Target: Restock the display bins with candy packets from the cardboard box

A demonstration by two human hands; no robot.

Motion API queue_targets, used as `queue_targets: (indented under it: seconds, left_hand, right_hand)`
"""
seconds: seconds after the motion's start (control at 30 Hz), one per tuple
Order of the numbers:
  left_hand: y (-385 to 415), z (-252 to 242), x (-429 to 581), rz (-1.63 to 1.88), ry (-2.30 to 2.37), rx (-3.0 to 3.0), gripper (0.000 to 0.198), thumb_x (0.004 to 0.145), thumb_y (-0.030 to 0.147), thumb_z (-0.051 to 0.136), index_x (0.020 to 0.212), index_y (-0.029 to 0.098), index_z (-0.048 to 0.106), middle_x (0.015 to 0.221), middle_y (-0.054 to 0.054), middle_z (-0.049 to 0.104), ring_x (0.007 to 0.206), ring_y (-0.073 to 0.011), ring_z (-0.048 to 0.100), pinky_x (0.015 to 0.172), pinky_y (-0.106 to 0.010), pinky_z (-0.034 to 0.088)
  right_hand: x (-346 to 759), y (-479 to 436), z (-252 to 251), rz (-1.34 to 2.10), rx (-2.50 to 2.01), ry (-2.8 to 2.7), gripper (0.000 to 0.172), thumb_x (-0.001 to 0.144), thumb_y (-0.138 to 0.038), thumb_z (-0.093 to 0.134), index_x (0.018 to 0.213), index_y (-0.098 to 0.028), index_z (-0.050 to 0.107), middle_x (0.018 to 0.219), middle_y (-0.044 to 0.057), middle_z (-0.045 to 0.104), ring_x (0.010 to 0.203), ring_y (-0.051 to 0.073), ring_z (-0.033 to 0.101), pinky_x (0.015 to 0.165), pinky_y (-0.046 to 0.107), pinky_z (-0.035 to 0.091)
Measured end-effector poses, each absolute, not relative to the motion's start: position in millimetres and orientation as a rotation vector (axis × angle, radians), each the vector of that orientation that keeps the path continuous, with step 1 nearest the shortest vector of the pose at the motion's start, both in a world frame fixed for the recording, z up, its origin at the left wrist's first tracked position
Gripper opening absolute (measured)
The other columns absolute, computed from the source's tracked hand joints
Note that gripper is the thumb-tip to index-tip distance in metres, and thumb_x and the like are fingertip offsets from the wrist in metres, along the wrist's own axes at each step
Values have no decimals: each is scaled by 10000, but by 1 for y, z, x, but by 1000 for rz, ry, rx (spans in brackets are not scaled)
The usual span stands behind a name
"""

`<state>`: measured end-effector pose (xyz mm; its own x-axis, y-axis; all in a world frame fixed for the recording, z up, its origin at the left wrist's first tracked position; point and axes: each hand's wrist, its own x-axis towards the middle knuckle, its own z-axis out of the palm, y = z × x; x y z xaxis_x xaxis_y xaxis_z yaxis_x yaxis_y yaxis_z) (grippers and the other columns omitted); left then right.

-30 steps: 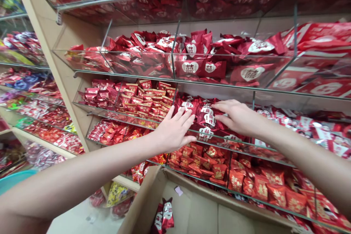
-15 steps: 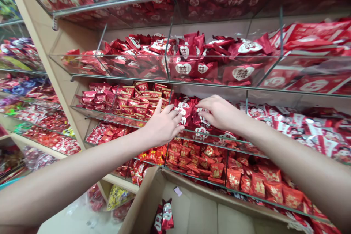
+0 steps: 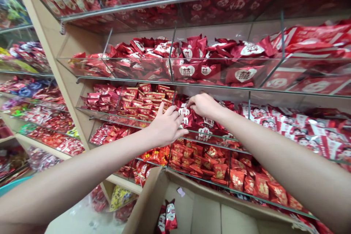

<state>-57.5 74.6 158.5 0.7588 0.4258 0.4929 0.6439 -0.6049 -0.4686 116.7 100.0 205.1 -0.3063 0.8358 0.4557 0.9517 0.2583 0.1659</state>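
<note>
Both my hands reach into one glass-walled compartment of a shelf [image 3: 236, 139] heaped with dark red candy packets [image 3: 204, 131] that bear white labels. My left hand [image 3: 167, 126] lies on the left side of the heap, fingers stretched out and apart, holding nothing. My right hand [image 3: 205, 105] is further in, over the top of the heap. Its fingers are curled down and pressed together among the packets, and what they pinch is hidden.
Glass shelves above, below and to both sides hold more red packets in divided compartments. An open cardboard box [image 3: 152, 197] stands below the shelves with two red packets [image 3: 168, 217] inside. A wooden upright [image 3: 52, 58] separates another shelf unit on the left.
My right hand has slid left and deeper into the heap, its fingers going from flat to curled. My left hand has shifted slightly left and stayed spread.
</note>
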Motion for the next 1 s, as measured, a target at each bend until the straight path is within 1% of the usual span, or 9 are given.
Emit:
queue_targets:
  seconds: [0.17,0.3,0.5,0.57,0.63,0.7,0.77,0.9,1.0]
  left_hand:
    - [73,154,-55,-423,-818,-2312,610,839,552,319,1256,118,421,1282,-145,459,1254,-309,274,1010,-563,154]
    - [76,149,-57,-439,-765,-2295,605,844,534,329,1322,163,322,1359,-129,371,1289,-291,229,1025,-542,138]
    - [74,150,-54,-444,-799,-2316,627,838,568,296,1290,141,378,1347,-143,384,1278,-314,246,1013,-571,117]
    - [72,155,-49,-468,-775,-2334,578,863,524,283,1267,129,407,1339,-140,398,1270,-309,260,1013,-564,123]
    - [70,161,-40,-518,-710,-2363,468,899,425,279,1237,145,444,1328,-109,419,1248,-280,301,1014,-513,174]
    - [72,167,-29,-583,-627,-2410,383,912,341,294,1195,172,489,1294,-69,467,1202,-238,365,988,-425,256]
    - [75,171,-18,-626,-570,-2467,335,908,319,323,1119,196,552,1210,-46,543,1131,-207,432,932,-361,316]
    - [86,174,-4,-634,-581,-2531,274,876,326,408,895,195,648,927,-44,656,932,-194,526,826,-334,363]
    - [94,173,-1,-636,-593,-2557,208,840,277,477,804,177,656,791,-32,655,801,-178,546,775,-311,378]
  right_hand:
    - [123,91,207,-579,-1639,-2290,260,798,-229,451,945,-230,666,966,49,678,952,222,556,820,323,387]
    - [142,74,208,-617,-1576,-2304,270,819,-242,433,978,-204,648,1016,59,655,965,203,543,869,315,369]
    - [179,43,205,-785,-1527,-2315,281,819,-209,429,991,-129,636,1032,107,640,957,219,552,884,335,383]
    - [187,35,204,-790,-1564,-2298,300,797,-210,469,1029,-86,613,1065,133,624,973,228,557,885,329,396]
    - [191,29,203,-752,-1595,-2335,346,769,-217,520,1080,-78,581,1112,137,603,1014,229,548,892,318,401]
    - [191,26,199,-708,-1607,-2408,365,750,-216,553,1099,-110,568,1125,118,602,1019,216,552,883,305,409]
    - [191,28,195,-698,-1611,-2471,313,751,-225,558,1051,-140,590,1069,107,630,965,212,580,841,304,428]
    - [193,33,186,-805,-1706,-2457,189,788,-274,514,862,-138,622,829,114,671,791,236,618,712,320,444]
    - [194,34,185,-893,-1806,-2384,199,801,-304,502,795,-137,611,789,119,663,768,248,618,683,318,434]
